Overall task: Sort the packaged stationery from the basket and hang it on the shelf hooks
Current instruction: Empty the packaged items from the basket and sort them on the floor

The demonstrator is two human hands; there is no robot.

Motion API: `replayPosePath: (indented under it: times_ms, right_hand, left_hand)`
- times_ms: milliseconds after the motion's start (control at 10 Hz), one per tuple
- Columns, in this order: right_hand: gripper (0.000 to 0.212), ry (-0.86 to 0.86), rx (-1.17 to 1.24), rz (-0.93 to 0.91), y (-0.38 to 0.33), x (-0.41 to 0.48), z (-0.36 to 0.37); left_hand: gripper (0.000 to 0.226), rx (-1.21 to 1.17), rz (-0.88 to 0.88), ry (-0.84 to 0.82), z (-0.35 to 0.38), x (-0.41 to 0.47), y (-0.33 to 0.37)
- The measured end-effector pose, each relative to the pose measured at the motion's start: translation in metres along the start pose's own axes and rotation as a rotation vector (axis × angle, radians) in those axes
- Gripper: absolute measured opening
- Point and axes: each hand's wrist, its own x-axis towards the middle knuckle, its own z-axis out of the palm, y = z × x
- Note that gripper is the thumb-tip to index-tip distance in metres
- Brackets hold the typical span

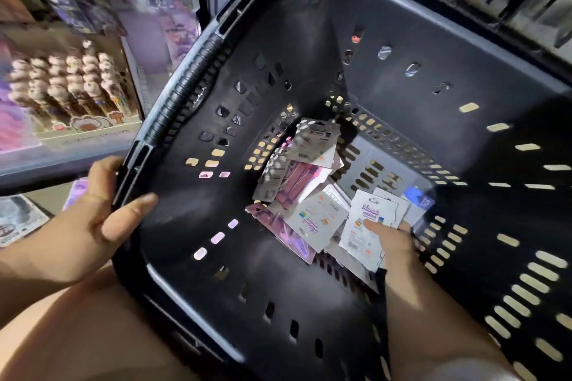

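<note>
R hand [393, 241]: fingers hidden under white pack [360, 226], lower centre-right; thumb on top, so it's pinching the pack. Packs [306, 182] lie at the basket [402, 40] bottom, centre frame, overlapping, labels blurred. Approx 9, exact count not possible. L hand [102, 213] grips basket rim at left, thumb inside. Upper left: blurred shelf [62, 161], 1 pen box [71, 93], part cut off by rim.

Shelf goods [71, 93] blur at left; the basket [402, 40] runs past the right edge.
</note>
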Motion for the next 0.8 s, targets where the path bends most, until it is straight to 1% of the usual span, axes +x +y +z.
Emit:
replayPosePath:
  times_ms: [100,200,300,400,500,600,700,800]
  right_hand:
    - [0.071,0.071,-0.089,-0.114,0.009,0.010,0.006]
    - [0.081,0.107,-0.108,-0.277,0.000,-0.009,-0.003]
    - [0.085,0.059,-0.032,-0.391,-0.015,-0.018,-0.014]
    - [0.093,-0.084,-0.071,-0.508,-0.029,-0.018,-0.022]
    - [0.110,-0.265,-0.415,-0.487,-0.043,-0.020,-0.018]
    - [0.063,-0.423,-0.733,-0.400,-0.051,-0.023,0.003]
    - [0.054,-0.510,-0.729,-0.307,-0.051,-0.016,0.027]
    - [0.080,-0.503,-0.842,-0.323,-0.059,-0.008,0.044]
  left_hand:
    - [0.028,-0.029,0.027,0.003,0.002,-0.001,-0.005]
    - [0.029,0.000,0.046,-0.001,0.003,0.002,-0.017]
    - [0.039,0.024,0.034,-0.030,0.002,0.007,-0.007]
    - [0.031,0.009,0.018,0.014,0.003,0.005,-0.002]
    - [0.025,-0.038,-0.012,-0.009,0.003,0.003,-0.010]
    - [0.040,-0.062,-0.057,-0.031,0.003,0.002,-0.009]
    - [0.040,-0.073,0.002,-0.053,0.001,0.003,-0.001]
    - [0.060,-0.052,-0.006,-0.026,0.000,0.002,0.002]
